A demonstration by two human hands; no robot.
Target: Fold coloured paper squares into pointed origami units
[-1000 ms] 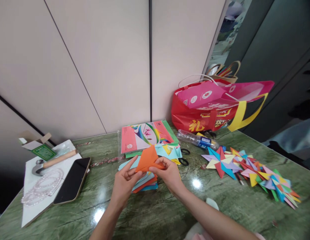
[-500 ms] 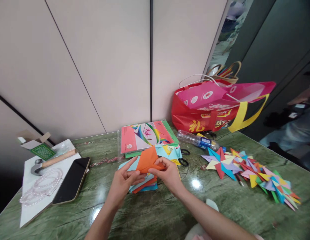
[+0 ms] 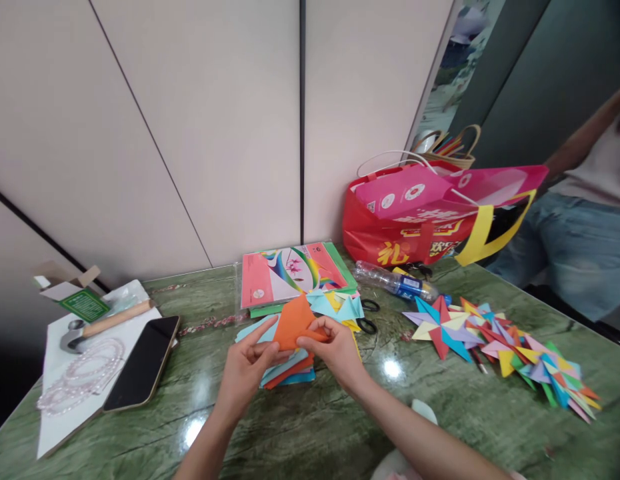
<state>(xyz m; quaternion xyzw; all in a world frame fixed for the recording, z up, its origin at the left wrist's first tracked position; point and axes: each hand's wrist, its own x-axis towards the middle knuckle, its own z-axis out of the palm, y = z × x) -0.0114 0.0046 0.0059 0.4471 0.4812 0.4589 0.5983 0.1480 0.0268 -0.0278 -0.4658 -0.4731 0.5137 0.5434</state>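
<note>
At the centre of the frame, a folded orange paper (image 3: 294, 319) is held at its lower edge by the left hand (image 3: 244, 370) and the right hand (image 3: 337, 350), above coloured sheets (image 3: 293, 375). At lower left, a phone (image 3: 141, 363) and a hammer (image 3: 115, 319) are seen; at lower right, paper stars (image 3: 443, 327) are laid overlapping. A red bag (image 3: 410, 233) is placed right of centre, and another person (image 3: 585, 220) is partly shown at the right edge.

On my feed the folded orange paper (image 3: 296, 317) looks smooth and matt, like the paper stars (image 3: 443, 327). I see lights mirrored in the glossy, stone-patterned table (image 3: 310, 430). The hammer (image 3: 120, 319) pairs smooth wood with metal; the bottle (image 3: 385, 277) is clear plastic, the phone's screen (image 3: 143, 363) glossy, the pale panels (image 3: 230, 133) matt.
</note>
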